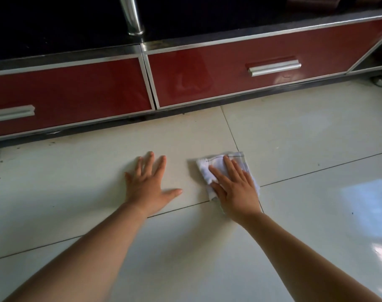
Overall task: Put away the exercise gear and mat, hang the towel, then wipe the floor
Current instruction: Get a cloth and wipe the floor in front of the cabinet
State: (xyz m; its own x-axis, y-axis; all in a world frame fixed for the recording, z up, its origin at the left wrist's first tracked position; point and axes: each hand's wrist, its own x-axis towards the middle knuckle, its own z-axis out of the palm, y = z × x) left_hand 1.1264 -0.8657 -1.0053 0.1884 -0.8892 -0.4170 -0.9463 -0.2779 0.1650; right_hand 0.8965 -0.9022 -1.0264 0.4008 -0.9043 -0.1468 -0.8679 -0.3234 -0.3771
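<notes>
Glossy pale tiled floor is stretching before a low red-fronted cabinet with metal handles. Right hand is pressing flat, fingers straight, on a folded white cloth. Just left of it, left hand is resting flat, fingers spread, holding nothing.

Two hands, two drawers — one cloth
</notes>
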